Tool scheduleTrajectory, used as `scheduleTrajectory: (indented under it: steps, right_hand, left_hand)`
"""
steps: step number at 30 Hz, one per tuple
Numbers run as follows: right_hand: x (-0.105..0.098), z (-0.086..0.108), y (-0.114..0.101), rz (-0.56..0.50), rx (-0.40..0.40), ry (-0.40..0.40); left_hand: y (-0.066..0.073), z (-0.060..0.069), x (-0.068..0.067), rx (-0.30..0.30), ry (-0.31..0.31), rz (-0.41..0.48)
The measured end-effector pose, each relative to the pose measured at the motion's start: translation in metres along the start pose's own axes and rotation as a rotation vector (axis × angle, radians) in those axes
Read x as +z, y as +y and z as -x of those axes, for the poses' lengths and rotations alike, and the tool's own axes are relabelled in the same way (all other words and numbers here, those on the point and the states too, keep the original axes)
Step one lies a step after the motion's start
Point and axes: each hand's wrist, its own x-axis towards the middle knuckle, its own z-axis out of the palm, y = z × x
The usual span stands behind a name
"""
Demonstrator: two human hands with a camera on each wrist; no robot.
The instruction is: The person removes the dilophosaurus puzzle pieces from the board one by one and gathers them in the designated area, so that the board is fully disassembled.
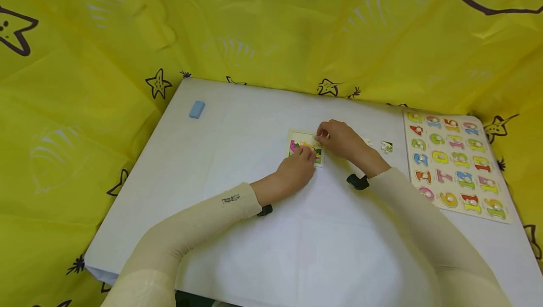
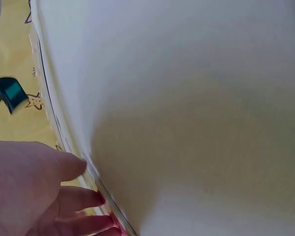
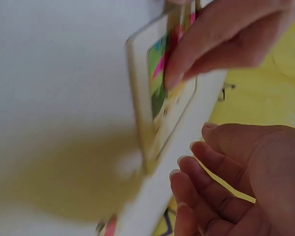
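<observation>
A small framed picture puzzle (image 1: 319, 161) with pink and green parts lies flat on the white table. My left hand (image 1: 295, 171) reaches over its lower part; in the right wrist view the left fingers (image 3: 206, 44) touch the picture inside the pale frame (image 3: 138, 93). The left wrist view shows the thumb and fingers of that hand (image 2: 29, 191) at the puzzle's edge. Beside the upper right corner is my right hand (image 1: 341, 141), its fingers loosely bent; in the right wrist view this hand (image 3: 246, 182) holds nothing visible and stands apart from the frame.
Loose puzzle pieces (image 1: 386, 146) lie right of the right hand, partly hidden by it. Farther right is a large number board (image 1: 458, 165). A blue block (image 1: 197, 109) sits at the back left. A yellow patterned sheet (image 1: 254, 24) hangs behind the white table (image 1: 254, 109).
</observation>
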Motion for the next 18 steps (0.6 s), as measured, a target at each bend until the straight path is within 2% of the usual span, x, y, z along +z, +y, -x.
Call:
scheduleTrajectory:
  steps: [3,8,12,18]
  right_hand:
    - [0.007,-0.01,-0.013,0.002,-0.025,-0.043]
    - [0.015,-0.026,-0.03,0.028,-0.046,-0.108]
    - [0.019,-0.03,-0.033,0.059,-0.032,-0.148]
    - [0.02,-0.034,-0.038,0.099,-0.01,-0.172]
  left_hand:
    - [0.003,0.0,-0.001,0.026,-0.005,-0.037]
    - [0.004,0.002,0.0,-0.001,0.007,0.04]
    - [0.004,0.002,0.0,-0.004,-0.015,0.085]
    - [0.004,0.002,0.0,0.013,-0.044,0.047]
